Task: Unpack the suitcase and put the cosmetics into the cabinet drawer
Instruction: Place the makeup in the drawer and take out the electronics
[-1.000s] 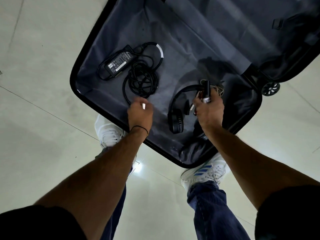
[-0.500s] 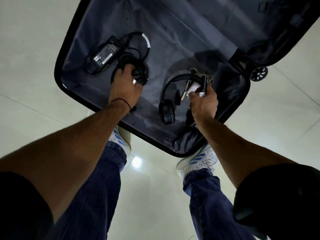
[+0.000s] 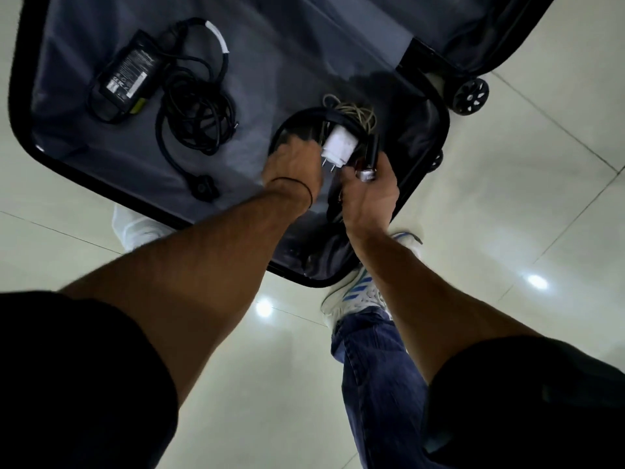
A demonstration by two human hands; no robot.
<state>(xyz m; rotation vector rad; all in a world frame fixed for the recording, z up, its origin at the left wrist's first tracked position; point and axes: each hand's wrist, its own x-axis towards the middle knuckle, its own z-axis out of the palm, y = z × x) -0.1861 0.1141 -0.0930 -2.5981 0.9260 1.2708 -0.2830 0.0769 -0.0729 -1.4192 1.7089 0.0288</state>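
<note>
The black suitcase (image 3: 27,137) lies open on the floor, its grey lining showing. My right hand (image 3: 370,198) grips a dark cosmetic tube (image 3: 372,148) with a silvery end, just above the suitcase's near right corner. My left hand (image 3: 292,169) is down on the black headphones (image 3: 287,126), right beside a white charger plug (image 3: 338,145). Its fingers are blurred and turned away, so I cannot see whether they hold anything. The cabinet drawer is out of view.
A black laptop power adapter (image 3: 130,74) and its coiled cable (image 3: 196,113) lie in the suitcase's left part. A pale cable (image 3: 358,111) sits behind the headphones. The lid (image 3: 473,25) and a wheel (image 3: 470,96) are at the upper right. My shoes stand on glossy tiles.
My left hand has moved right, from the black coiled cable to the headphones and the white charger. My right hand still grips the tube. The view has shifted closer.
</note>
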